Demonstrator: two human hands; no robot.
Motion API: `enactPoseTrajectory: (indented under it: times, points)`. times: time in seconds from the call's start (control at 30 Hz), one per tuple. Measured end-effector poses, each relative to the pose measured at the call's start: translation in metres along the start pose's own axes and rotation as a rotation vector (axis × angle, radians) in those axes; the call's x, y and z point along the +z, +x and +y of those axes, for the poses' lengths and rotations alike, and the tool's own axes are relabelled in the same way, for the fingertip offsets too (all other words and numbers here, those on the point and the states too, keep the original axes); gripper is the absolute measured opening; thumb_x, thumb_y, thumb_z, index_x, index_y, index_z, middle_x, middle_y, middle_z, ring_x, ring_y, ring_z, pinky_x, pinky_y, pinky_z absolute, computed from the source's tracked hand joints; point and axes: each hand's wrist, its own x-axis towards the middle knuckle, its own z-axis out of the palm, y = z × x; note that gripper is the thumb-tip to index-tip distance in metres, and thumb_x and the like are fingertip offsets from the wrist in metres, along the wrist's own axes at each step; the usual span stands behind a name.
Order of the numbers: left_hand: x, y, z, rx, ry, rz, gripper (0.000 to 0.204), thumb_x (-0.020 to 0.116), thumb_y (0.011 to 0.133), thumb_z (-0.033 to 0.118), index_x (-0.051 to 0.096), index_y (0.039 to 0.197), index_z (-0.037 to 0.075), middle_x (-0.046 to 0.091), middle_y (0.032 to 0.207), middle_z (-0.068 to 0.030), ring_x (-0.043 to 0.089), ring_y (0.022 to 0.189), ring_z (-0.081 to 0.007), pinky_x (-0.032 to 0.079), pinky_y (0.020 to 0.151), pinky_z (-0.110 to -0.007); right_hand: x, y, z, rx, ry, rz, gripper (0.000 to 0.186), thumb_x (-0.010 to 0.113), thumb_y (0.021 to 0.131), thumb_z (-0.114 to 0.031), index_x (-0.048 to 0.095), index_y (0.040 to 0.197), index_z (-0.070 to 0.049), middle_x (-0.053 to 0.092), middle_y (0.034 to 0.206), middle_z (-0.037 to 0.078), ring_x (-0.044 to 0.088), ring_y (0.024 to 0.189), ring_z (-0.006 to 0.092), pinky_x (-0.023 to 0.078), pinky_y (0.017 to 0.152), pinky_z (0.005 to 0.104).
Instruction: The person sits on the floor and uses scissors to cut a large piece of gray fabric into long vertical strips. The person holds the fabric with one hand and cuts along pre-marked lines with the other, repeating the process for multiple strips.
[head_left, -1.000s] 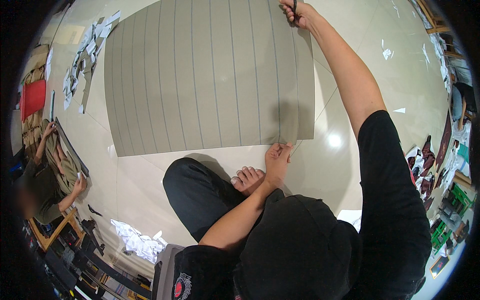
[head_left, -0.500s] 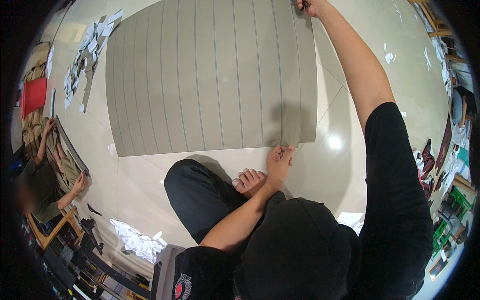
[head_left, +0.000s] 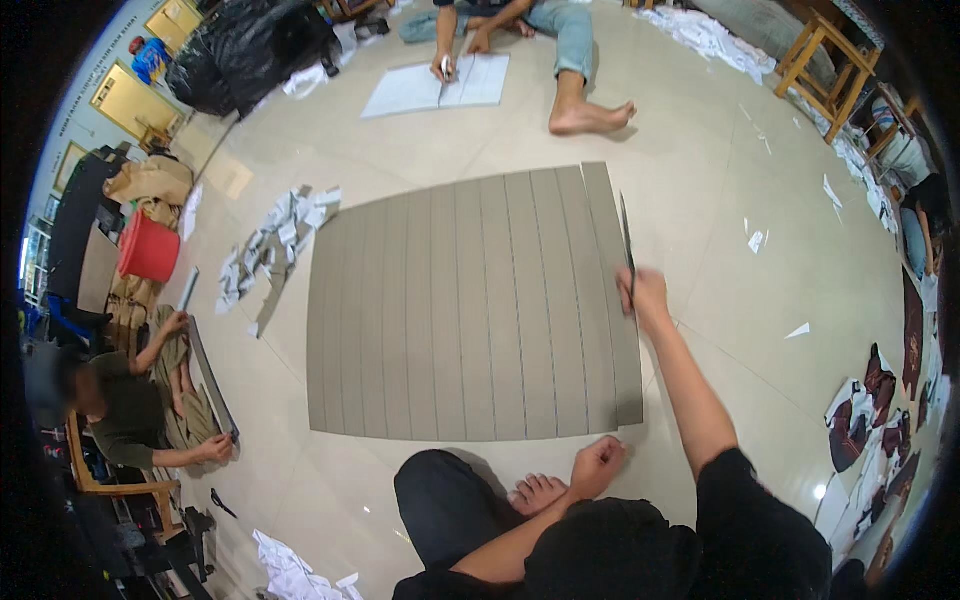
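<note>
A large grey-brown board sheet (head_left: 440, 310) marked with several parallel lines lies on the floor before me. Along its right side a narrow strip (head_left: 600, 250) is parted from it, slightly askew and still close against it. My right hand (head_left: 645, 295), blurred, is closed around dark scissors (head_left: 626, 235), blades pointing away from me beside the strip's right edge. My left hand (head_left: 598, 465) is curled closed just below the sheet's near right corner; the inside of its fingers is hidden.
Scrap pieces (head_left: 270, 245) lie left of the sheet. At far left a co-worker (head_left: 130, 410) sits holding a long dark strip (head_left: 212, 380). Ahead another person's hand works over white paper (head_left: 435, 85). A wooden stool (head_left: 828, 75) stands far right; cloth (head_left: 865, 415) lies at right.
My view has tilted up and shows more of the room ahead. My right hand has come nearer with the scissors. The strip now shows apart from the sheet; my left hand sits off its edge.
</note>
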Motion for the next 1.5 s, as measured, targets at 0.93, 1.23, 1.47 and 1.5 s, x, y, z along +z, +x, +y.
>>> enactPoseTrajectory:
  times: [0.93, 1.23, 1.47, 1.5]
  points:
    - [0.043, 0.022, 0.096, 0.591, 1.073, -0.684, 0.034, 0.061, 0.094, 0.034, 0.074, 0.112, 0.009, 0.063, 0.137, -0.0202, 0.058, 0.126, -0.0340, 0.047, 0.100, -0.052, -0.197, -0.286, 0.158, 0.295, -0.571, 0.442, 0.023, 0.068, 0.100, -0.020, 0.067, 0.092, 0.001, 0.065, 0.076, 0.009, 0.065, 0.064, 0.0192, 0.052, 0.059, 0.0345]
    - [0.059, 0.017, 0.077, 0.589, 0.973, -0.817, 0.038, 0.064, 0.092, 0.024, 0.067, 0.128, 0.011, 0.051, 0.148, -0.0146, 0.049, 0.133, -0.0359, 0.041, 0.109, -0.049, -0.030, -0.357, 0.137, -0.729, -0.883, -0.244, 0.021, 0.062, 0.100, -0.019, 0.066, 0.099, 0.002, 0.066, 0.089, 0.012, 0.066, 0.079, 0.0229, 0.052, 0.070, 0.0377]
    - [-0.147, 0.050, 0.085, 0.615, 1.091, -0.494, 0.023, 0.061, 0.091, 0.016, 0.073, 0.109, 0.008, 0.070, 0.112, -0.0175, 0.065, 0.109, -0.0375, 0.051, 0.097, -0.047, 0.076, -0.377, 0.137, -1.100, -0.856, -0.613, 0.022, 0.057, 0.100, -0.018, 0.066, 0.106, 0.002, 0.067, 0.098, 0.014, 0.067, 0.091, 0.0257, 0.052, 0.079, 0.0403]
    - [-0.209, 0.052, 0.117, 0.614, 0.937, -0.226, 0.022, 0.061, 0.091, 0.015, 0.073, 0.109, 0.007, 0.071, 0.112, -0.0179, 0.065, 0.111, -0.0367, 0.051, 0.098, -0.048, 0.072, -0.369, 0.141, -1.134, -0.870, -0.572, 0.023, 0.056, 0.100, -0.018, 0.066, 0.106, 0.002, 0.067, 0.100, 0.014, 0.068, 0.092, 0.0262, 0.052, 0.081, 0.0406]
